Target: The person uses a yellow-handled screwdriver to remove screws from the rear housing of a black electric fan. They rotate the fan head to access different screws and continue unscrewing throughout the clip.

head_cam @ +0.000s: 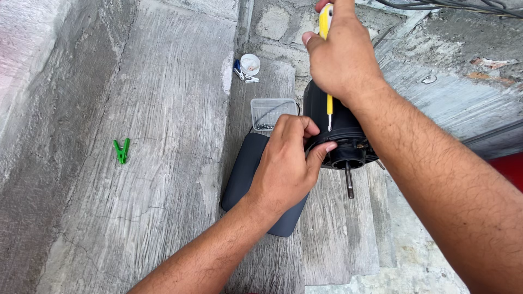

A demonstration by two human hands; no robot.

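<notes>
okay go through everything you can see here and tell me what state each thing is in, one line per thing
Left hand: fingers pinching the motor's front rim.
Right hand: closed on the yellow screwdriver.
Yellow screwdriver: upright, tip down at the motor.
Black motor: lying on its side, shaft bare and pointing toward the camera.
Clear plastic tub: open, small dark parts inside.
Dark grey cover: lying flat under the left hand.
Green clothes peg: lying loose, clipped to nothing.

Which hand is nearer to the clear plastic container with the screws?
Left. The left hand sits just below the clear plastic container, gripping the black motor housing; the right hand, holding the yellow screwdriver, is up and to its right.
</notes>
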